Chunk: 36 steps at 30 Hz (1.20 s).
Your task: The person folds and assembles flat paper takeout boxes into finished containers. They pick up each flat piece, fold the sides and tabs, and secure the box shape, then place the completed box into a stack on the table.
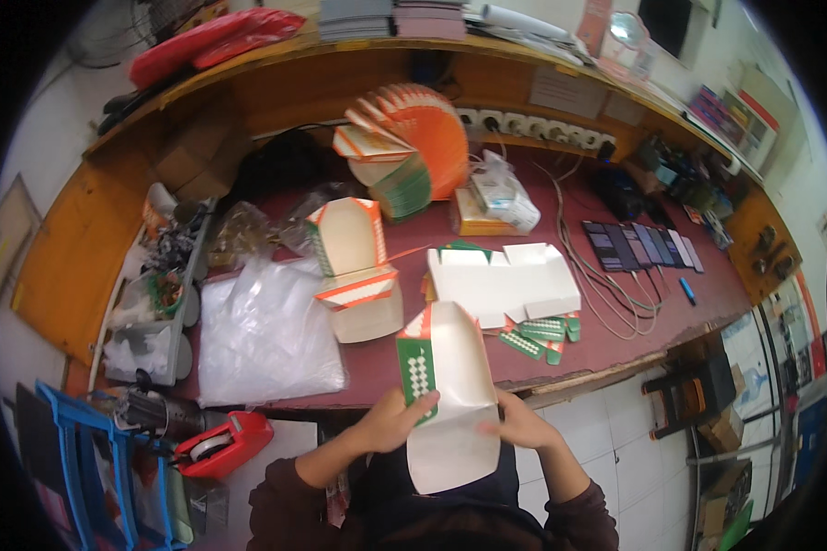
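Observation:
Upright over my lap is a partly folded paper food box, cream inside, with green and orange print on its outer side wall. My left hand is closed on its left wall, the thumb lying over the green panel. At the box's right edge my right hand grips the side, its thumb blurred over the cream face. A long cream flap hangs down between both hands. Just beyond, on the maroon tabletop, lies a white unfolded carton above several flat green printed pieces.
Formed cartons and a fanned orange-and-green stack stand behind. Clear plastic bags lie left, beside a grey parts tray. A red tape dispenser sits lower left. Phones and cables lie right.

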Motion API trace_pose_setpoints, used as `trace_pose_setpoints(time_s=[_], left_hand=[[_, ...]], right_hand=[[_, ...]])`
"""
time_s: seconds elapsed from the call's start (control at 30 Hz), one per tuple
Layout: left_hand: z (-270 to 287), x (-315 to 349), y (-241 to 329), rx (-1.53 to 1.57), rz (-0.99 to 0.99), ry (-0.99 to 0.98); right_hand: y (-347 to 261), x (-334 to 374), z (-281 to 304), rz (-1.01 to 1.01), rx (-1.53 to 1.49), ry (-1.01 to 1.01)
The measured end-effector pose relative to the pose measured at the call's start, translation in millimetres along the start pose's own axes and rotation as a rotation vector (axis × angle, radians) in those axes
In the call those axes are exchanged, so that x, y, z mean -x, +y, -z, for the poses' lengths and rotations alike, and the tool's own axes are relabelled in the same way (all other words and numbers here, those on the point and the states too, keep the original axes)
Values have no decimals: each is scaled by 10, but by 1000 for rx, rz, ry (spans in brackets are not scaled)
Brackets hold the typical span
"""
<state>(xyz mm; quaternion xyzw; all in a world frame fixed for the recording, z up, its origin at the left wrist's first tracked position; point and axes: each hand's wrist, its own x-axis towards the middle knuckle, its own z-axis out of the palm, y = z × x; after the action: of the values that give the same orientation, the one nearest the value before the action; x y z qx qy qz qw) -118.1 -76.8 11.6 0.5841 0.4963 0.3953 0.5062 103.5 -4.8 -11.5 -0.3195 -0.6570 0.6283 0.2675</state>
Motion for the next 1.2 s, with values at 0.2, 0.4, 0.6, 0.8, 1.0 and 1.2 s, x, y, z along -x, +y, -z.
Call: trace_pose_setpoints(time_s=[0.2, 0.4, 0.6, 0.8, 1.0, 1.2], left_hand=[[982, -149, -562, -452, -612, 794], [1445, -689, -1079, -554, -410, 754], [1498, -727, -1174, -482, -170, 633], [1474, -763, -1142, -561, -216, 554], [1636, -794, -1361, -303, -307, 488], [1509, -844, -1516, 307, -123, 715]], right_hand=[[-125, -843, 43, 250, 674, 176], [-52, -2139, -376, 439, 725, 117], [-104, -2693, -610, 66, 852, 368], [90, -2733, -639, -68, 945, 288], [377, -2703, -800, -29, 1071, 328], [637, -2723, -957, -85, 1275, 428]])
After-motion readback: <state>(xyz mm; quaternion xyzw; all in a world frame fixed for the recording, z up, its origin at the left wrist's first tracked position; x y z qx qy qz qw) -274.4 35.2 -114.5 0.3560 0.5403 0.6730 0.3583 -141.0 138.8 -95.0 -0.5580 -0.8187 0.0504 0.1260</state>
